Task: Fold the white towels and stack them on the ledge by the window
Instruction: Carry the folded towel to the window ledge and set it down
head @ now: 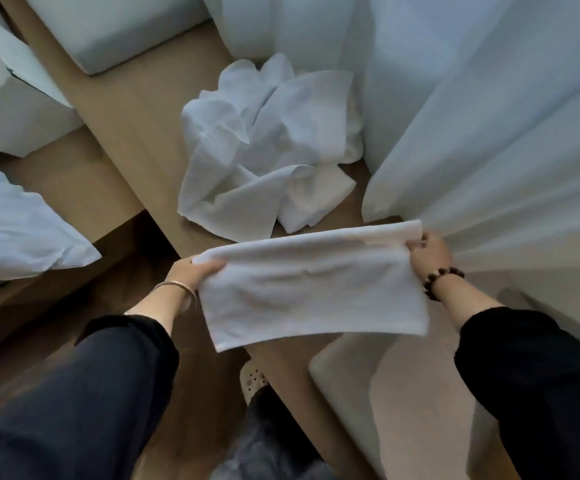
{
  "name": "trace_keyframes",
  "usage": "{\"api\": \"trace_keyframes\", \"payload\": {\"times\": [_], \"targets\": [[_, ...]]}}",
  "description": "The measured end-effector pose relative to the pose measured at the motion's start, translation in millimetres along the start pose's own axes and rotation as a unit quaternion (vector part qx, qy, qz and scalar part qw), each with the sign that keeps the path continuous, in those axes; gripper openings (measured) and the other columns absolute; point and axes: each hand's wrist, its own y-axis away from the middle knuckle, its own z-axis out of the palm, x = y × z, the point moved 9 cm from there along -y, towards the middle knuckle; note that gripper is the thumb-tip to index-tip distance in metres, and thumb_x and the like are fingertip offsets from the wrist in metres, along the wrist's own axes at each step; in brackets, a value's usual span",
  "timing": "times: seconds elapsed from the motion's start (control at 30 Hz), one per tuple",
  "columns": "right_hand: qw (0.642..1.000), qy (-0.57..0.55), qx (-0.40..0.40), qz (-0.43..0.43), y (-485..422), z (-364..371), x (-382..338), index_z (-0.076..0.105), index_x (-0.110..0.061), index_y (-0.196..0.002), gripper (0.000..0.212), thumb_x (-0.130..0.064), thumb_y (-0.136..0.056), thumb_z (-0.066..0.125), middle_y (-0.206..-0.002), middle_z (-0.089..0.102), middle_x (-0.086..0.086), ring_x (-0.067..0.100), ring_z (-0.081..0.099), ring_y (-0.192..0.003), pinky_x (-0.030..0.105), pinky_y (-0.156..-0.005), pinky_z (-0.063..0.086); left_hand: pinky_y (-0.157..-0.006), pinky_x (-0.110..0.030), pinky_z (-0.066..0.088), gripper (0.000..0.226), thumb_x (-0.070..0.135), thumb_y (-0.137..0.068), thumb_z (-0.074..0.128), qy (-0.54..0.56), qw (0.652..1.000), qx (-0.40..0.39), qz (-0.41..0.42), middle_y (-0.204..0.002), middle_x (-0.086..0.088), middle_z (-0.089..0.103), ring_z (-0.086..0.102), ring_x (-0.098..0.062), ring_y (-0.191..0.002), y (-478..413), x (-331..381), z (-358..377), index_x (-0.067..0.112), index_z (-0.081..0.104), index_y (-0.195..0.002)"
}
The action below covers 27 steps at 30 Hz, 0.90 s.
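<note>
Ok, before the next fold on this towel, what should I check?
1. Grip of left hand on its towel corner: ok.
2. Grip of right hand on the other corner: ok.
3. No twist in the towel: ok.
4. Layers lined up at the lower edge: cannot tell.
5. Bare ledge in front of the pile: ok.
6. Gap between curtain and right hand: not ok, it hangs right beside the hand.

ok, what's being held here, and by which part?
A white towel, folded over, held up by its two top corners: left hand grips the left one, right hand pinches the right one.
</note>
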Motion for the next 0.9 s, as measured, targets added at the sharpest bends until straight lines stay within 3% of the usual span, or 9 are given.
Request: {"api": "trace_keyframes", "payload": {"times": [0.13, 0.27, 0.37, 0.47, 0.7, 0.9], "targets": [[0.999, 0.050, -0.010, 0.016, -54, 59, 29, 0.055, 0.003, -0.117, 0.029, -0.016, -0.096, 0.050, -0.117, 0.058, 0.024, 0.036, 0.053, -0.111, 0.034, -0.086, 0.039, -0.077, -0.038, 0.055, 0.033, 0.031, -0.075, 0.078, 0.050, 0.997, 0.029, -0.054, -0.088, -0.006, 0.069, 0.067, -0.026, -0.081, -65, -63, 22, 0.012, 0.065, -0.099], [0.991, 0.050, -0.083, 0.097, -80, 117, 83, 0.059, 0.000, -0.099, 0.035, -0.032, -0.098, 0.044, -0.096, 0.058, 0.016, 0.035, 0.055, -0.098, 0.034, -0.078, 0.038, -0.095, -0.045, 0.048, 0.041, 0.050, -0.087, 0.060, -0.018, 0.994, 0.026, -0.108, -0.105, -0.012, 0.065, 0.062, -0.033, -0.100, -94, -133, 52, 0.010, 0.060, -0.094], [0.986, 0.053, -0.091, 0.128, -83, 138, 109, 0.056, 0.003, -0.118, 0.046, -0.036, -0.098, 0.043, -0.117, 0.058, 0.021, 0.038, 0.054, -0.106, 0.038, -0.088, 0.043, -0.080, -0.035, 0.048, 0.042, 0.052, -0.090, 0.053, -0.027, 0.992, 0.074, -0.097, -0.093, -0.009, 0.063, 0.061, -0.030, -0.087, -94, -155, 59, 0.010, 0.060, -0.091], [0.993, 0.054, -0.030, 0.099, -83, 134, 110, 0.058, 0.003, -0.112, 0.039, -0.030, -0.098, 0.045, -0.115, 0.060, 0.023, 0.038, 0.055, -0.101, 0.039, -0.086, 0.043, -0.065, -0.029, 0.043, 0.038, 0.045, -0.094, 0.049, -0.034, 0.991, 0.120, -0.041, -0.080, -0.004, 0.060, 0.056, -0.025, -0.078, -86, -145, 63, 0.010, 0.059, -0.084], [0.999, 0.018, 0.023, 0.032, -82, 123, 91, 0.057, -0.004, -0.101, 0.025, -0.026, -0.098, 0.046, -0.094, 0.054, 0.008, 0.023, 0.048, -0.084, 0.031, -0.074, 0.036, -0.055, -0.023, 0.033, 0.036, 0.044, -0.095, 0.047, -0.010, 0.975, 0.218, 0.031, -0.070, -0.001, 0.055, 0.051, -0.013, -0.065, -74, -116, 48, 0.019, 0.053, -0.069], [0.998, 0.037, -0.006, 0.046, -88, 147, 97, 0.057, -0.002, -0.102, 0.028, -0.027, -0.099, 0.045, -0.105, 0.059, 0.015, 0.030, 0.054, -0.095, 0.034, -0.080, 0.038, -0.056, -0.022, 0.033, 0.035, 0.044, -0.095, 0.045, -0.054, 0.977, 0.206, 0.016, -0.075, -0.002, 0.056, 0.052, -0.014, -0.068, -91, -125, 46, 0.017, 0.055, -0.075]]}}
